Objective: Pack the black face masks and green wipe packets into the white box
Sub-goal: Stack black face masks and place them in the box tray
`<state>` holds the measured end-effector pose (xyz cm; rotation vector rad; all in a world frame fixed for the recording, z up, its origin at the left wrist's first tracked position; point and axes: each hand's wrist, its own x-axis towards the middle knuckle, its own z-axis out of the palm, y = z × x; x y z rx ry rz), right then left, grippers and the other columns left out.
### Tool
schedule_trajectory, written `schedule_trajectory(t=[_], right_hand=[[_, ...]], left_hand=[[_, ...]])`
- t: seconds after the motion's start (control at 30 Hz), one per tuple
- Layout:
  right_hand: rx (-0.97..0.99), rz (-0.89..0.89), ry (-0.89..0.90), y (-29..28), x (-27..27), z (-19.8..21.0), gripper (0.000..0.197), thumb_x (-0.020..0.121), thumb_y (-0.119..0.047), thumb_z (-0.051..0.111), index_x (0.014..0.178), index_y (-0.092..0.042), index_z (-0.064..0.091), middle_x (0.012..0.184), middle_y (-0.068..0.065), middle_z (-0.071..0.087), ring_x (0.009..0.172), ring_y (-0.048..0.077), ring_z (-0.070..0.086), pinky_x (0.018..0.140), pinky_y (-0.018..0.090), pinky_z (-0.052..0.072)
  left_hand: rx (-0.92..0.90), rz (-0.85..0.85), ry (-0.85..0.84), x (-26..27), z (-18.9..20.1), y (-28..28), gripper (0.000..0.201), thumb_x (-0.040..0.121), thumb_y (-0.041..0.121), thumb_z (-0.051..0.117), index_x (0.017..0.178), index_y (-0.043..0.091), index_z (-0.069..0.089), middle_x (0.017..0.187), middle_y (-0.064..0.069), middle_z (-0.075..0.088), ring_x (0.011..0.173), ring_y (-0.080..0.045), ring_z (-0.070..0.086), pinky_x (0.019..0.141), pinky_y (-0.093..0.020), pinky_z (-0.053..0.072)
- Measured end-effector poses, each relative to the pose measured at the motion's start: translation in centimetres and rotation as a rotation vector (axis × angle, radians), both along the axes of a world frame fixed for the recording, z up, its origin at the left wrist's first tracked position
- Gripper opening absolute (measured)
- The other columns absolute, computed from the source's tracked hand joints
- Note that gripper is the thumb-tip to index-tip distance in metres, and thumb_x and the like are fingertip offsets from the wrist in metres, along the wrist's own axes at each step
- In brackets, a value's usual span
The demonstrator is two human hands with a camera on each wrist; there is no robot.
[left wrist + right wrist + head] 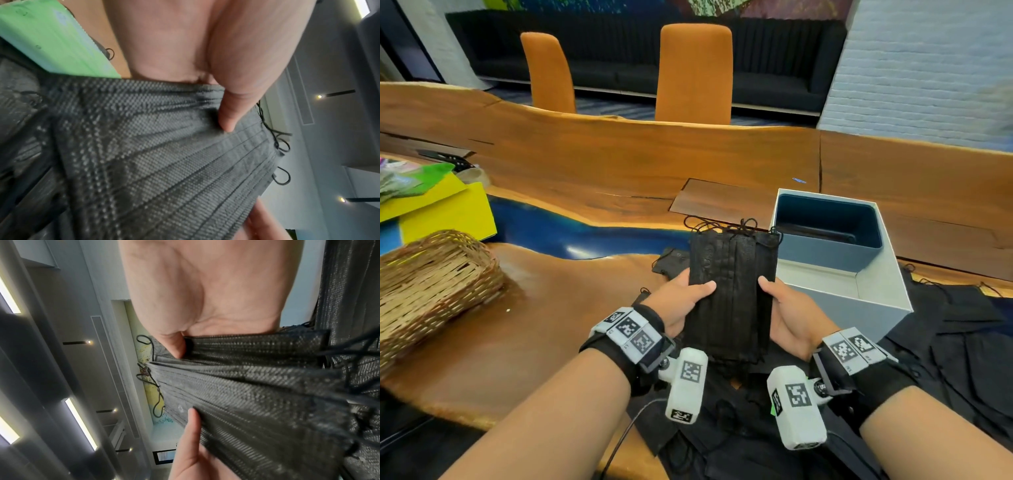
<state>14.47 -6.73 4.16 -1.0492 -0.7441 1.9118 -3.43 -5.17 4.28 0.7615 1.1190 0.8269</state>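
A stack of black face masks (732, 291) stands upright between both hands above the table, its ear loops bunched at the top. My left hand (681, 298) grips its left edge, thumb across the front (228, 116). My right hand (787, 315) grips the right edge, thumb on the front (174, 344). The white box (876, 301) with a blue inner tray stands just right of the stack, and that tray looks empty. More black masks (962, 342) lie spread on the table at the right and below my wrists. A green wipe packet (51, 42) shows in the left wrist view.
A woven basket (431, 287) sits at the left edge. Yellow boxes (448, 212) with green packets (414, 178) on top lie at the far left. One loose mask (671, 260) lies behind the held stack. Two orange chairs (693, 73) stand beyond the table.
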Motion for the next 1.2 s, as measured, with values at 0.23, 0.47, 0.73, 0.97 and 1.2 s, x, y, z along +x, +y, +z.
schedule_trajectory(t=[0.23,0.47,0.73,0.97,1.2], right_hand=[[-0.035,0.072,-0.064,-0.2,-0.4,-0.7,0.052,0.102,-0.043,0.026,0.134,-0.012,0.052,0.128,0.011,0.062,0.121,0.026,0.057,0.108,0.047,0.038],[0.068,0.197,-0.236,0.0,-1.5,-2.9,0.059,0.087,-0.060,0.046,0.134,-0.023,0.050,0.129,0.002,0.062,0.121,0.019,0.057,0.108,0.047,0.039],[0.174,0.196,-0.474,1.0,-2.0,-3.3,0.024,0.086,-0.045,0.060,0.109,-0.038,0.062,0.116,-0.006,0.068,0.111,0.016,0.062,0.102,0.046,0.045],[0.231,0.265,-0.530,1.7,-3.1,-4.6,0.057,0.067,-0.068,0.067,0.114,-0.036,0.062,0.118,-0.009,0.067,0.115,0.014,0.059,0.106,0.042,0.042],[0.173,0.220,-0.437,1.1,-3.9,-5.6,0.029,0.079,-0.052,0.065,0.101,-0.033,0.067,0.115,0.000,0.069,0.112,0.016,0.062,0.107,0.040,0.042]], left_hand=[[-0.019,0.029,-0.050,0.4,-1.0,-0.5,0.038,0.096,0.008,0.049,0.134,0.013,0.044,0.123,-0.015,0.061,0.110,-0.027,0.060,0.086,-0.039,0.052],[0.025,0.133,0.066,-0.1,-3.1,0.1,0.044,0.090,0.007,0.060,0.130,0.011,0.043,0.119,-0.019,0.061,0.108,-0.032,0.062,0.092,-0.050,0.051],[0.165,0.057,0.138,-1.8,-3.6,0.8,0.051,0.085,-0.004,0.060,0.128,0.017,0.041,0.118,-0.009,0.062,0.111,-0.026,0.060,0.097,-0.047,0.049],[0.192,-0.015,0.159,-2.9,-4.9,0.6,0.021,0.085,-0.005,0.061,0.093,0.012,0.052,0.092,-0.014,0.060,0.093,-0.029,0.058,0.090,-0.044,0.046],[0.297,-0.223,0.224,-2.4,-4.7,0.5,0.039,0.064,0.023,0.075,0.086,-0.006,0.060,0.082,-0.020,0.058,0.080,-0.028,0.056,0.077,-0.046,0.044]])
